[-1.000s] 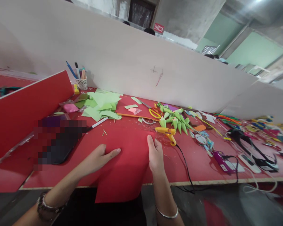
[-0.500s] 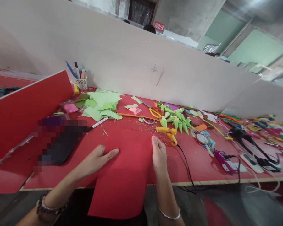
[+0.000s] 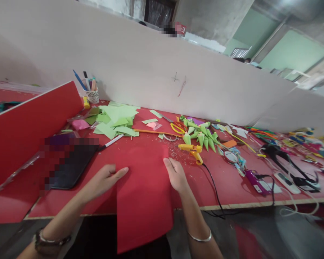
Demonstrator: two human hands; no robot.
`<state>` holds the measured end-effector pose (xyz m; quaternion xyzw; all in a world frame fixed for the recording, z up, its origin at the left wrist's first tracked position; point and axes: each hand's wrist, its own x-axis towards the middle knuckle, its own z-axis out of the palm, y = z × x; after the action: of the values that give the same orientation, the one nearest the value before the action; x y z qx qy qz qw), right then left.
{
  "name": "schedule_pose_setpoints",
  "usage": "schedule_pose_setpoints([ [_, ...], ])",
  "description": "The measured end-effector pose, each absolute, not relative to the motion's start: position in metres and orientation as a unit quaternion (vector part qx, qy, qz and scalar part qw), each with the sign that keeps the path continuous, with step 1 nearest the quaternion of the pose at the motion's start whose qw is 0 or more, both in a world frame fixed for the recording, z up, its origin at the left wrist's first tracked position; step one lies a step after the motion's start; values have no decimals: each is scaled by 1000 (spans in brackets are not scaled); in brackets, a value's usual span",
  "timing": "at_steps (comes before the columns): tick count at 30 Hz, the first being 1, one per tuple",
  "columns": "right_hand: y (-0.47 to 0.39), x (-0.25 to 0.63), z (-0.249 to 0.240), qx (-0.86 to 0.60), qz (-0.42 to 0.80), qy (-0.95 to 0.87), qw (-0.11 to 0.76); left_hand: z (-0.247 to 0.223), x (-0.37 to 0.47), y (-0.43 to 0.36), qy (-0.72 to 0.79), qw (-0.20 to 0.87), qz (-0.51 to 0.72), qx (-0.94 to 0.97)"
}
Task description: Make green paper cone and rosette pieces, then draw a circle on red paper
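A red sheet of paper (image 3: 144, 201) hangs between my hands, its lower part reaching past the table's front edge. My left hand (image 3: 105, 180) pinches the sheet's left edge, thumb on top and the other fingers hidden behind. On the right edge, near the upper corner, my right hand (image 3: 175, 174) is closed on the same sheet. Just beyond my right hand lies a yellow glue gun (image 3: 193, 151) with a black cord. Green paper pieces (image 3: 118, 117) and green cone-shaped pieces (image 3: 201, 135) lie farther back.
A black tablet-like object (image 3: 75, 167) and a white marker (image 3: 112, 142) lie to the left, beside a red upright panel (image 3: 32, 133). Behind stands a pen cup (image 3: 92, 95). To the right are a purple socket block (image 3: 257, 182), cables and black straps (image 3: 282, 163).
The red sheet has turned slightly and its lower end has swung right. My left hand has shifted a little left. My right hand has moved left and tilted with the sheet's edge.
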<state>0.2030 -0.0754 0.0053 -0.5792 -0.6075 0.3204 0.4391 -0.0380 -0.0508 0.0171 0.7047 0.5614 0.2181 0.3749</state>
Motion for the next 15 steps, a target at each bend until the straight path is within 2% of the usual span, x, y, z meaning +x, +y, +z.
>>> schedule_pose_setpoints([
  [2,-72,206,13,-563,310,-665,381,30,-50,-42,496,361,265,744],
  [4,-69,204,23,-522,298,-743,295,47,-56,-36,475,296,305,771],
  [8,-64,187,43,-401,255,-868,141,67,-43,-42,414,167,190,875],
  [11,-60,175,54,-348,242,-901,89,65,-28,-49,347,149,140,915],
  [15,-58,172,60,-312,284,-904,75,59,-29,-51,315,182,171,916],
])
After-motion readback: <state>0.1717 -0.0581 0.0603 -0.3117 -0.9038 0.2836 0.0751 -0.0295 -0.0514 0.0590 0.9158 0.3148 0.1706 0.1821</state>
